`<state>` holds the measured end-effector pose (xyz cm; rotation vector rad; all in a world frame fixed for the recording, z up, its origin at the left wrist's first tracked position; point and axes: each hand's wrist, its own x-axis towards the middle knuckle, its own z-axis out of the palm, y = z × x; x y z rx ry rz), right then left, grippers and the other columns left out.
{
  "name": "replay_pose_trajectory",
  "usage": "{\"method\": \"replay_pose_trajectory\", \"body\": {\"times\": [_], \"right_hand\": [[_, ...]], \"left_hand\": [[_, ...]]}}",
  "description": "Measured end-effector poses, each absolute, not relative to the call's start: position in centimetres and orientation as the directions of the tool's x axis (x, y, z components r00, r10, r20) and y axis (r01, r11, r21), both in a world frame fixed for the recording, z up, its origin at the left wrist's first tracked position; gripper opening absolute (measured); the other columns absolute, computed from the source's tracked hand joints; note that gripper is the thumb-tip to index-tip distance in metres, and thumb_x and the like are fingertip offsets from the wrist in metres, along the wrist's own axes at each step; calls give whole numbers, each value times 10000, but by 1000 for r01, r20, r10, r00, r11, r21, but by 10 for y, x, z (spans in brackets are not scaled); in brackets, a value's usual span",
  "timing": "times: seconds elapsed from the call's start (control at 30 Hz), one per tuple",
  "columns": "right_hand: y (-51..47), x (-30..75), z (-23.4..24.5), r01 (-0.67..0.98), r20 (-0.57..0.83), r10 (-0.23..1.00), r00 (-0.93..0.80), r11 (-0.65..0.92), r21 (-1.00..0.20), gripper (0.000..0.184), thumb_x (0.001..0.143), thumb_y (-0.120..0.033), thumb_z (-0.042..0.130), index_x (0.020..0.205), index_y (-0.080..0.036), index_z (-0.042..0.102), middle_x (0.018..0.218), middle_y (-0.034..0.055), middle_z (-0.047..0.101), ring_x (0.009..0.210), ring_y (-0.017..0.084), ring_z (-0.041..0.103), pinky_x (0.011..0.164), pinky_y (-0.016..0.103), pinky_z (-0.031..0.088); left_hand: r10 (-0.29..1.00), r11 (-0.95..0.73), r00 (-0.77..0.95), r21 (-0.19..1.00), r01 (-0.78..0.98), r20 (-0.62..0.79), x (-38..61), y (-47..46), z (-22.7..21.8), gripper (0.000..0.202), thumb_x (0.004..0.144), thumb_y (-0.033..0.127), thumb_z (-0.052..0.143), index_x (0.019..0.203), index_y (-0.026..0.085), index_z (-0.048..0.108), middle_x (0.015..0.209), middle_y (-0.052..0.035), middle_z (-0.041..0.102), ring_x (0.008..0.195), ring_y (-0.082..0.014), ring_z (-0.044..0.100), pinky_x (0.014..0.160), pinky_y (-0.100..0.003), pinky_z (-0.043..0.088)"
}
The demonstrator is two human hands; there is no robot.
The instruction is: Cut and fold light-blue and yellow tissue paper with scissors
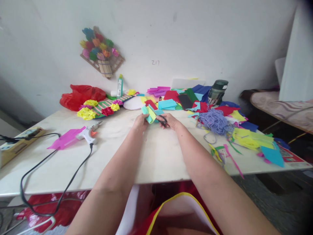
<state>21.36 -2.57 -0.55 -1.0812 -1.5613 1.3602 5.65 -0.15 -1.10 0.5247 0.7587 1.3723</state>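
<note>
Both my arms reach out over the white table, hands close together near its middle. My left hand is closed on folded crepe paper in light green and turquoise. In my right hand is a pair of scissors with dark handles, pointing left at the paper's right edge. The blades are partly hidden by the paper, so I cannot tell whether they cut into it. Just behind the hands lie a turquoise paper stack and a red piece.
A white glue gun with a black cord rests on pink paper at left, near a power strip. Paper flowers decorate a board behind it. Purple yarn, a phone and a dark bottle are at right.
</note>
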Motion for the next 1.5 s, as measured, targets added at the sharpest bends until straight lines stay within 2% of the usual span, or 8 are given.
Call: {"method": "replay_pose_trajectory", "body": {"times": [0.2, 0.47, 0.7, 0.97, 1.13, 1.33, 1.5], "right_hand": [[-27, 215, -5, 102, 24, 934, -356, 65, -993, 355, 698, -470, 664, 672, -150, 513, 448, -12, 581, 311, 70, 487, 255, 147, 221], [-29, 215, -5, 90, 39, 928, -371, 78, -993, 365, 682, -481, 665, 652, -155, 502, 443, -17, 578, 309, 65, 481, 260, 146, 228], [-29, 216, -5, 59, 59, 930, -363, 87, -994, 357, 689, -475, 652, 635, -162, 489, 435, -23, 569, 308, 66, 476, 264, 150, 230], [-28, 215, -6, 76, 43, 928, -369, 76, -994, 340, 680, -456, 665, 670, -154, 511, 443, -22, 576, 309, 66, 474, 266, 150, 230], [-28, 214, -6, 95, 16, 928, -372, 55, -994, 327, 706, -457, 644, 710, -151, 528, 441, -19, 576, 311, 69, 477, 266, 151, 237], [-27, 213, -6, 105, 19, 925, -379, 63, -993, 351, 685, -469, 663, 701, -150, 517, 439, -18, 577, 311, 69, 479, 264, 149, 230], [-27, 212, -6, 102, 31, 923, -383, 76, -992, 356, 686, -470, 661, 686, -147, 511, 435, -15, 575, 306, 69, 477, 261, 148, 229]], "left_hand": [[976, 158, -10, 737, -657, -218, 58, -4, -7, 296, 671, -48, 478, 874, 111, 623, 696, -64, 675, 711, -196, 677, 679, -292, 561], [962, 171, -52, 736, -655, -269, 57, 0, -8, 282, 653, -40, 501, 864, 109, 613, 651, -46, 654, 619, -180, 660, 628, -290, 564], [962, 201, -20, 761, -617, -271, 56, 0, -9, 261, 665, -13, 518, 880, 100, 614, 643, -65, 657, 629, -197, 663, 627, -307, 567], [978, 112, -49, 708, -698, -203, 58, -3, -7, 358, 632, -74, 451, 876, 129, 617, 673, -34, 662, 683, -177, 662, 707, -291, 554], [981, 77, -71, 700, -710, -180, 58, -2, -9, 305, 634, -61, 435, 799, 135, 600, 604, -23, 639, 613, -164, 648, 654, -270, 554], [986, 92, -34, 694, -714, -166, 58, -3, -10, 271, 633, -37, 438, 779, 123, 602, 614, -46, 653, 644, -197, 668, 605, -279, 556], [976, 118, -36, 661, -741, -214, 59, -2, -8, 270, 621, -40, 435, 773, 107, 603, 610, -52, 658, 587, -195, 660, 593, -290, 558]]}}
